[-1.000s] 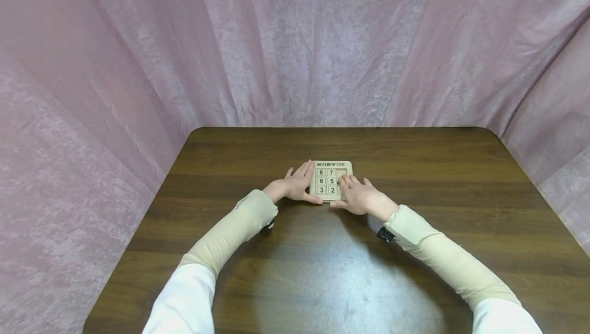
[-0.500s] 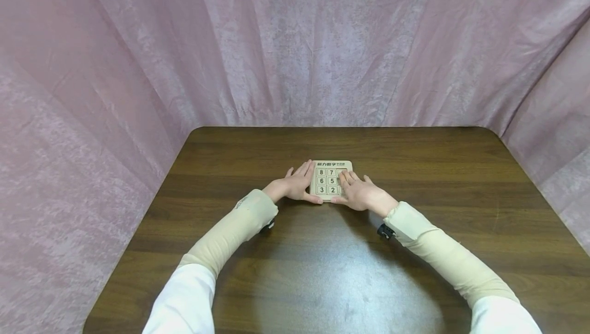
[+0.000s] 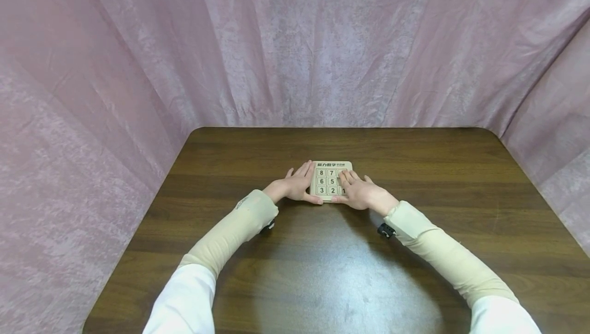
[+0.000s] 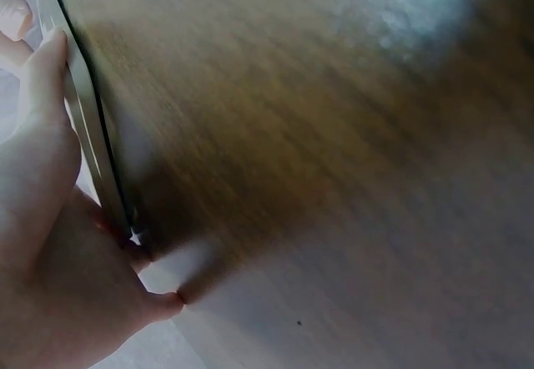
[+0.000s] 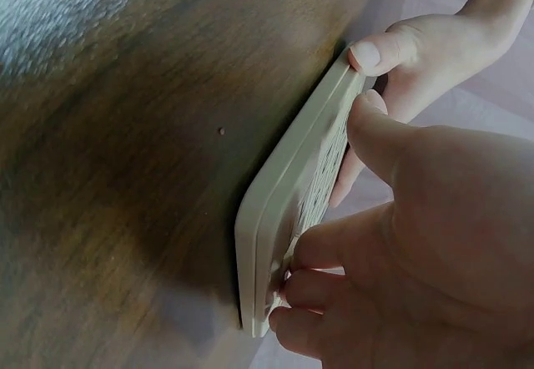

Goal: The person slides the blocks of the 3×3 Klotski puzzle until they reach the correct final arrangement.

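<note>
A pale sliding number puzzle (image 3: 324, 164) lies flat on the table, its printed heading at the far side. Tiles 8, 7, 6, 5, 3 and 2 show in the head view; the right column is partly covered, with part of tile 1 (image 3: 343, 190) visible at its near end. My left hand (image 3: 295, 186) rests straight fingers along the puzzle's left edge, its thumb at the near left corner. Over the right column lies my right hand (image 3: 359, 194), fingertips touching the tiles and thumb at the near edge. The right wrist view shows these fingertips on the puzzle's face (image 5: 321, 181).
The brown wooden table (image 3: 322, 252) extends around the puzzle on every side. Pink curtains (image 3: 295, 47) hang behind the table and at its sides. A dark wrist device (image 3: 386, 230) sits under the right sleeve.
My right hand has shifted slightly away from me, its fingertips moving up the right column. A tile now fills the far right slot, where a gap showed. The left hand stays put.
</note>
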The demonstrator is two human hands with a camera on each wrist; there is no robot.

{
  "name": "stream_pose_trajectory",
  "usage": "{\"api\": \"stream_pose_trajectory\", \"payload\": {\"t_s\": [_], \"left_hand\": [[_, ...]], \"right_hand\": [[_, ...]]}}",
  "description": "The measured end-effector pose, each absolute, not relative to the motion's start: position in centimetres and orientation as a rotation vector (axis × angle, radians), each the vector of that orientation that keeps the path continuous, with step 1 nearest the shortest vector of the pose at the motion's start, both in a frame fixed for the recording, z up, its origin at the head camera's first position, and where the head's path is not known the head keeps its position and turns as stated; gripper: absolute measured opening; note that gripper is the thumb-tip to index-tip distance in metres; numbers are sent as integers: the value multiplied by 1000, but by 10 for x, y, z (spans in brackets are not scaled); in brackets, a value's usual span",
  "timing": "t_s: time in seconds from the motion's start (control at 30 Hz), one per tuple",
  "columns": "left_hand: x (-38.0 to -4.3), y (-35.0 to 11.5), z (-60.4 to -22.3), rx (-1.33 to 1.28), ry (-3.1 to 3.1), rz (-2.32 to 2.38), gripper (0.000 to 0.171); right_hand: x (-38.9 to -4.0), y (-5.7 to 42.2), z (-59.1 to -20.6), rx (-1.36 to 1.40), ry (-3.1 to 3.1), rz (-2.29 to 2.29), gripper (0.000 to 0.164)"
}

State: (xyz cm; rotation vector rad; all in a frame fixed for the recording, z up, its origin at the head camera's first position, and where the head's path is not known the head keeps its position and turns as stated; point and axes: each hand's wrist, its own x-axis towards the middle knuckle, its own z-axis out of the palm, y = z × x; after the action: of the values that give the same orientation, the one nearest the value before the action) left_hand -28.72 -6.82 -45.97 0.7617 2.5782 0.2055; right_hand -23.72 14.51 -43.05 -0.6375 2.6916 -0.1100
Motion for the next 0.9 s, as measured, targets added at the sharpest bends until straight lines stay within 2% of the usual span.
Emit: {"api": "stream_pose_trajectory", "payload": {"t_s": [0.47,0.9], "left_hand": [[-287,-69,-460,757,2584,214,120],[-286,-69,-458,754,2583,235,121]], "right_hand": [[-226,149,-432,-626,2671,-134,87],[-206,148,-423,-654,2627,-136,84]]}}
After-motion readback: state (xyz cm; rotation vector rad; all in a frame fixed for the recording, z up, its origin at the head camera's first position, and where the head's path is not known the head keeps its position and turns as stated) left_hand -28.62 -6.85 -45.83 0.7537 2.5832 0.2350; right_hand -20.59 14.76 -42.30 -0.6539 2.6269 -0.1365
